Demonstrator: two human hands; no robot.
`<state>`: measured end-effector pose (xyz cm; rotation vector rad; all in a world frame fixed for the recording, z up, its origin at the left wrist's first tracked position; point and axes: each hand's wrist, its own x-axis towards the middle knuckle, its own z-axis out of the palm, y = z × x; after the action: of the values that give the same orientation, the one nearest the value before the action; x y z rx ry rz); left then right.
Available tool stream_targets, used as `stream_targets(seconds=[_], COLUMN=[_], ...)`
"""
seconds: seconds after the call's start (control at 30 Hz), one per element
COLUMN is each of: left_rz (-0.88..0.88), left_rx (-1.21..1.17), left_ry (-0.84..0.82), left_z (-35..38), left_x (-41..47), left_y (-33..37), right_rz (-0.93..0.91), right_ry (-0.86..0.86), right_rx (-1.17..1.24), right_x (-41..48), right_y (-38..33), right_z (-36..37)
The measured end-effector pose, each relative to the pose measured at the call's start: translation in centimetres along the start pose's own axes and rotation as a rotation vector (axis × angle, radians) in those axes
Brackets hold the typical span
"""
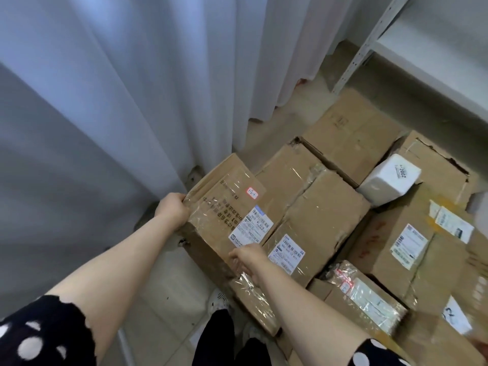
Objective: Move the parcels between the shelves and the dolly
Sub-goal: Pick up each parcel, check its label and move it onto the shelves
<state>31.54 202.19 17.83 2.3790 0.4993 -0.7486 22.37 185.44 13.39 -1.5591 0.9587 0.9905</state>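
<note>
Head view, looking down: a person's two hands are holding a brown cardboard parcel wrapped in clear tape (224, 207), tilted at the centre of the frame. The left hand (171, 210) is gripping its upper left edge, fingers curling over the rim. The right hand (245, 260) is pinching its lower edge, just below a white shipping label (250, 228). To the right, more brown cardboard boxes (317, 223) are lying packed together, with a white block-shaped parcel (388, 178) resting on them. A pale curtain (105, 101) is hanging at the left.
</note>
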Motion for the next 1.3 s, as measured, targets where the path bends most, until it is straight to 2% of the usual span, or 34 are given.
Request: stream_targets(seconds=[0.27,0.5,0.6,0.8,0.97,1.03,1.3], left_rz=[-0.068,-0.233,-0.236,-0.214,-0.189,-0.146,-0.080], left_rx=[0.038,0.167,0.243,0.454,0.381,0.429,0.594], left_ry=[0.025,0.009,0.014,0.002,-0.009,-0.058,-0.165], left_z=[1.6,4.3,5.4,6.3,8.4,9.4,11.4], left_x=[1.6,1.4,1.7,1.5,0.4,-0.3,-0.2], left_y=[-1.5,-0.9,-1.1,-0.5,0.3,0.8,0.9], right_rz=[-0.104,-0.041,0.029,0.134,0.182,0.196,0.030], right_ry=[0.148,0.357,0.415,0.379,0.340,0.358,0.352], right_rx=[-0.362,-0.437,-0.406,-0.264,-0.175,-0.180,-0.244], right_x=[1.3,2.6,3.2,3.8,3.5,3.3,5.5], right_y=[1.6,3.3,3.9,5.0,5.3,5.2,5.3], right_z=[-2.2,-6.8,-8.4,-10.3,-9.8,-9.5,-9.2])
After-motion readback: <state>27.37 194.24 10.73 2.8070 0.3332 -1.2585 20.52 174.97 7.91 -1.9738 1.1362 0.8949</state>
